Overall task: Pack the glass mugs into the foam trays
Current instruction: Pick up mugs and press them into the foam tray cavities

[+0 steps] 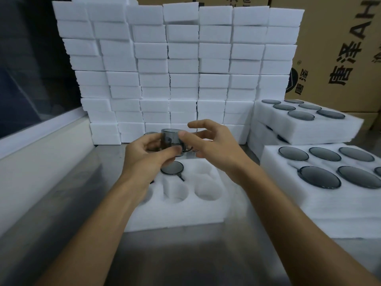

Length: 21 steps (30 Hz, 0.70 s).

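Below the hands, the foam tray (175, 213) holds one seated grey glass mug (172, 168). The left hand (144, 154) grips a second smoked-glass mug (170, 141) above the tray; the right hand (212, 145) touches its rim, fingers loosely spread. Beyond the hands stand stacked foam blocks (175, 65).

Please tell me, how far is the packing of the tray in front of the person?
Filled trays are stacked at right. The front tray holds one seated mug. The left hand holds another smoky mug, the right hand touching it. At least two pockets remain empty.
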### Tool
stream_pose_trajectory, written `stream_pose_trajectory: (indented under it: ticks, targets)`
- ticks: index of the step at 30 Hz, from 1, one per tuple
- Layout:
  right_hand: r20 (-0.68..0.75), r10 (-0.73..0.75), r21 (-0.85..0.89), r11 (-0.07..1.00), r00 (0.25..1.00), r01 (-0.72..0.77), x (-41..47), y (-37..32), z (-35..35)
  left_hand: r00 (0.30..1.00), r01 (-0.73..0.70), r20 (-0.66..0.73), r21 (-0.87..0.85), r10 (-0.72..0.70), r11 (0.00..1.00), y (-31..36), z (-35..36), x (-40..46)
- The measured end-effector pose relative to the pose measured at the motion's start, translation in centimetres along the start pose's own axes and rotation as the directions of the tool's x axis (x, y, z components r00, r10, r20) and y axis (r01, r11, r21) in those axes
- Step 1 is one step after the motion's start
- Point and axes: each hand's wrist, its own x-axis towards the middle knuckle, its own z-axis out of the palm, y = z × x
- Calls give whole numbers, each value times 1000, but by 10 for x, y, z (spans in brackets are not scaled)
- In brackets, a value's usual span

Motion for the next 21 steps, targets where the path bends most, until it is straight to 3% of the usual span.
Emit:
stream_pose_trajectory:
  ticks: [6, 15, 21]
  targets:
    - [-82, -36, -87, 996, 996, 29, 0, 1, 0, 996, -85, 15, 114, 84, 990, 1, 8, -6]
    - [-49, -39, 28, 999, 998, 40, -1, -1, -14, 972, 118, 215, -77, -99, 990, 9, 0, -2]
    - [64, -102, -23, 994, 993, 103, -1, -4, -24, 980, -23, 199, -22, 27, 999, 1, 4, -5]
